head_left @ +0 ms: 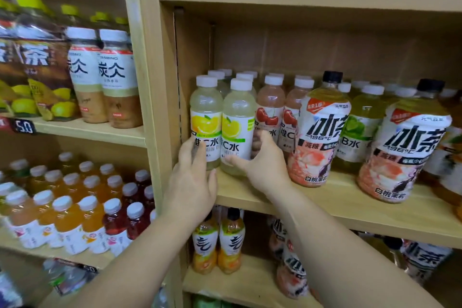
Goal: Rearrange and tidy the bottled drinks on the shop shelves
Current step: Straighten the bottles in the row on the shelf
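Yellow-label lemon bottles (221,127) squared at shelf (325,197) front: we grasp one per hand, left hand (192,182), right hand (262,160). Big tea bottles (322,132) left, still crooked.

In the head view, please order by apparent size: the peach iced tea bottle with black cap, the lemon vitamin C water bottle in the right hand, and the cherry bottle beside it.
1. Peach iced tea bottle, clearly largest.
2. Lemon vitamin C water bottle and cherry bottle: they look alike; the cherry one stands further back, so I do not rank them.
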A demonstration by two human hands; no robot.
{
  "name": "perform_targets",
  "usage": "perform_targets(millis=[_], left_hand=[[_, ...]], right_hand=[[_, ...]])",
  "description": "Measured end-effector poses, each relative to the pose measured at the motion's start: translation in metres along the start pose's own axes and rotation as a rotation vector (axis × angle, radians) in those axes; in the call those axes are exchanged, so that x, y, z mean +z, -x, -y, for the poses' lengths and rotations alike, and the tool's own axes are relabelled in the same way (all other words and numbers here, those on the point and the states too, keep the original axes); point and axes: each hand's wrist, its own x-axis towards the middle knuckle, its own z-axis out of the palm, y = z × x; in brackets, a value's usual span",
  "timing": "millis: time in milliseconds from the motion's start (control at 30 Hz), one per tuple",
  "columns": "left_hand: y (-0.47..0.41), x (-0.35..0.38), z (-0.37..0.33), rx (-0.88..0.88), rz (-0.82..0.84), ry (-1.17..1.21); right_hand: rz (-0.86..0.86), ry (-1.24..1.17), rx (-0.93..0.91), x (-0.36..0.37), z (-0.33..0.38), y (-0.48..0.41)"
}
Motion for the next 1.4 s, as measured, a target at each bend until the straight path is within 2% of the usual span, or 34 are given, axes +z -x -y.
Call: perform_targets(millis=[133,467,800,1067,1133,1267,1400], left_hand=[[0.004,0.003,0.000,0.011,0.022,0.006],[0.005,0.000,-0.001,0.018,0.089,-0.021],[-0.006,-0.008,-0.011,-0.061,0.295,-0.060],[-0.008,-0.012,-0.008,-0.109,0.325,0.064],[-0.003,-0.012,-0.008,-0.107,0.247,0.182],[0.008,-0.009,-0.034,0.012,0.022,0.376],[0.008,-0.004,-0.088,0.073,0.058,0.530]], right_hand=[[0.048,-0.037,0.001,-0.001,-0.009,-0.001],[-0.048,0.101,-0.020,0.004,-0.004,-0.002],[-0.032,0.176,-0.042,0.008,-0.006,-0.005],[-0.031,0.048,0.000,-0.004,0.004,0.009],[-0.062,0.030,-0.031,-0.014,0.006,0.025],[-0.199,-0.033,-0.140,-0.049,-0.006,0.067],[-0.481,0.078,-0.267,-0.116,-0.021,0.090]])
